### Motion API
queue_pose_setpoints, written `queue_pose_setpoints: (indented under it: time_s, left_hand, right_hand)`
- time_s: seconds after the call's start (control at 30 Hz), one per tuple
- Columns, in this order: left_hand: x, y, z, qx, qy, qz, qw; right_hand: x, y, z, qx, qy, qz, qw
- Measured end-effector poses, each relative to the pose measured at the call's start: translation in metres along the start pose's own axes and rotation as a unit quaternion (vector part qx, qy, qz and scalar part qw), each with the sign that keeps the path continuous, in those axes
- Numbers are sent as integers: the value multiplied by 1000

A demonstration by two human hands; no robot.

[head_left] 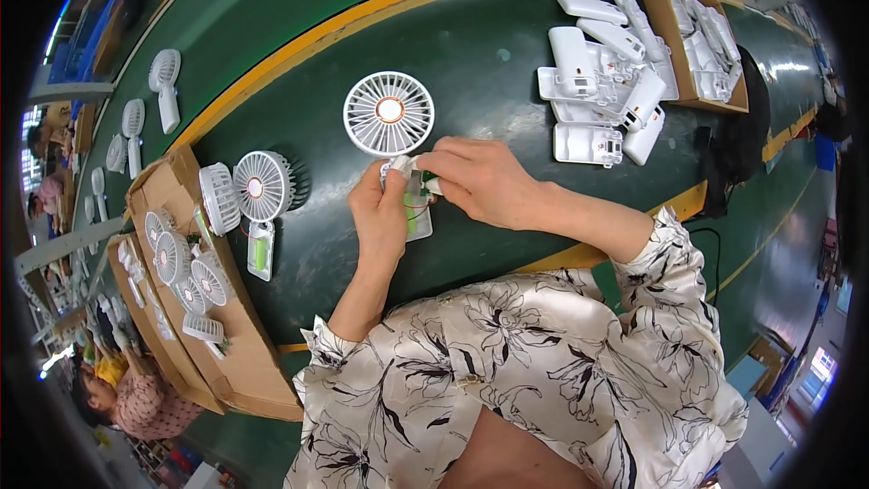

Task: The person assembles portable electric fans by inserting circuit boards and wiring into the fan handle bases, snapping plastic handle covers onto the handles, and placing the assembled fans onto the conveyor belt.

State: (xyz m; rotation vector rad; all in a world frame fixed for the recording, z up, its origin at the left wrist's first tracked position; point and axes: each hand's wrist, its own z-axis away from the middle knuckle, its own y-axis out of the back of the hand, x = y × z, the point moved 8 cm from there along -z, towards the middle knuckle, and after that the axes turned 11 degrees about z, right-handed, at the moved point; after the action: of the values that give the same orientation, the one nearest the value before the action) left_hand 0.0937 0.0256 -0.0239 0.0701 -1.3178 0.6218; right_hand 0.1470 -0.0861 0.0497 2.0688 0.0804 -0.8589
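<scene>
A white handheld fan (389, 115) with a round slatted head and an orange-ringed centre lies in front of me, its neck toward my hands. My left hand (380, 208) pinches the fan's neck between thumb and fingers. My right hand (480, 179) is closed at the same spot, holding a small white piece whose kind I cannot make out. Below the fingers the opened handle (419, 220) shows a green battery and a red wire. Fingers hide part of the handle's inside. Left of these, two more fan heads (263, 186) rest beside an opened handle with a green battery (261, 252).
White handle shells (572, 63) lie heaped at the far right, beside a cardboard box (738, 95) of more shells. On the left, a cardboard tray (249, 344) holds several fans. Finished-looking fans (165, 81) lie beyond the yellow edge. A co-worker (149, 403) sits at lower left.
</scene>
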Motion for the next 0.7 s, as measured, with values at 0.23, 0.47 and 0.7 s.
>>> queue_pose_setpoints:
  time_s: [0.23,0.47,0.7]
  left_hand:
    - [-9,-2,1,-19,134,26,991]
    - [-1,-5,-3,-125,133,-103,978]
    - [-6,-26,11,-242,296,18,924]
  right_hand:
    - [-5,-2,5,-56,0,-13,998]
    - [-40,2,-6,-152,136,218,955]
    - [-37,11,-18,-144,147,28,978]
